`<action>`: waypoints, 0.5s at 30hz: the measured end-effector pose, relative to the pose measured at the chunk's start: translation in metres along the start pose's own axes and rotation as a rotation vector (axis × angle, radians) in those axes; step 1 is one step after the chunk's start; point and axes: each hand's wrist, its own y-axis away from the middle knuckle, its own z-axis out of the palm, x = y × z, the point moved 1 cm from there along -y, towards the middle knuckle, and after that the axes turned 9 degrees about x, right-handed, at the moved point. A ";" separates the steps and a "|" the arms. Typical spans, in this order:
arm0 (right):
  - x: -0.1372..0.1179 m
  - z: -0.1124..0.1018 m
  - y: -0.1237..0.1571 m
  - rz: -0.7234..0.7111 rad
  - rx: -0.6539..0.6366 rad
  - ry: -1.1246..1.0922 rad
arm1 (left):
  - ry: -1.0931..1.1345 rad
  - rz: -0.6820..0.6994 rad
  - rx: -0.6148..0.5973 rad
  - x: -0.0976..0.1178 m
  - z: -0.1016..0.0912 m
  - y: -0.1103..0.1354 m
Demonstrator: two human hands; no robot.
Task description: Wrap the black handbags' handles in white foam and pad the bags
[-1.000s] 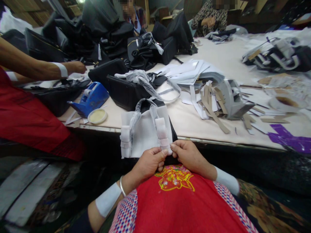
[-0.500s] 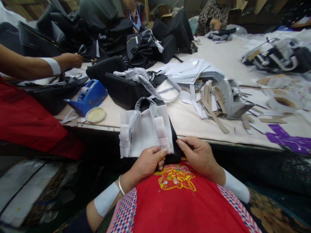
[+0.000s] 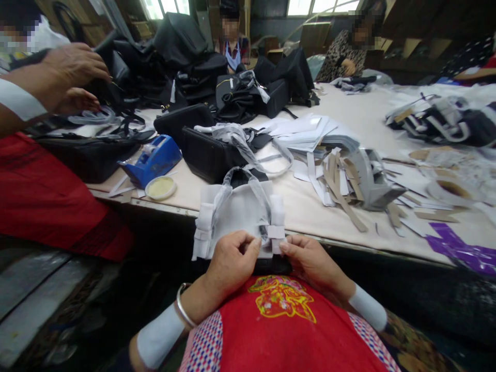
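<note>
A black handbag (image 3: 238,212) wrapped in white foam sheet leans against the table's front edge, right in front of me. Its handles are covered in clear plastic and its handle bases in white foam strips. My left hand (image 3: 231,261) is closed, pinching the lower edge of the white wrapping. My right hand (image 3: 310,261) pinches the foam strip (image 3: 277,225) at the bag's right handle base. Both hands meet at the bag's bottom, just above my red shirt.
A blue tape dispenser (image 3: 153,160) and a round lid (image 3: 160,187) lie left on the beige table (image 3: 310,206). Black bags (image 3: 211,152), paper sheets (image 3: 310,132), cardboard strips (image 3: 344,181) and purple tape (image 3: 461,250) lie beyond. A person in red works at left; two others sit far back.
My right hand has come back to the foam strip and pinches it. The bag's foam strip now looks folded shorter. The person at left raised both hands. My view tilted up.
</note>
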 end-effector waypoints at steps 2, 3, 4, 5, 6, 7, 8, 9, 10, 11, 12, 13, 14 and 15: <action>0.002 -0.003 -0.001 0.054 -0.035 -0.067 | 0.056 -0.057 0.108 -0.006 0.001 -0.004; 0.003 -0.004 -0.002 0.068 -0.053 -0.064 | 0.101 -0.092 0.125 -0.009 0.004 -0.006; 0.004 -0.006 -0.003 0.070 -0.070 -0.042 | 0.149 -0.133 0.110 -0.011 0.007 -0.007; 0.005 -0.008 -0.004 0.060 -0.075 0.005 | 0.195 -0.179 0.070 -0.013 0.011 -0.009; 0.005 -0.011 -0.005 0.028 -0.061 0.086 | 0.238 -0.224 0.020 -0.015 0.015 -0.010; 0.005 -0.014 -0.005 -0.033 -0.024 0.194 | 0.275 -0.262 -0.034 -0.015 0.019 -0.011; 0.004 -0.017 -0.006 -0.120 0.034 0.317 | 0.305 -0.291 -0.081 -0.016 0.022 -0.012; 0.002 -0.019 -0.006 -0.215 0.102 0.434 | 0.328 -0.313 -0.114 -0.016 0.024 -0.012; 0.001 -0.021 -0.007 -0.302 0.172 0.525 | 0.343 -0.331 -0.130 -0.017 0.026 -0.012; -0.001 -0.021 -0.007 -0.370 0.232 0.572 | 0.352 -0.345 -0.132 -0.017 0.026 -0.013; -0.003 -0.020 -0.008 -0.411 0.269 0.573 | 0.358 -0.354 -0.127 -0.017 0.026 -0.013; -0.005 -0.018 -0.010 -0.424 0.278 0.539 | 0.358 -0.357 -0.117 -0.018 0.026 -0.014; -0.007 -0.014 -0.012 -0.422 0.265 0.493 | 0.361 -0.357 -0.103 -0.019 0.026 -0.015; -0.009 -0.010 -0.015 -0.420 0.242 0.457 | 0.372 -0.358 -0.094 -0.019 0.026 -0.016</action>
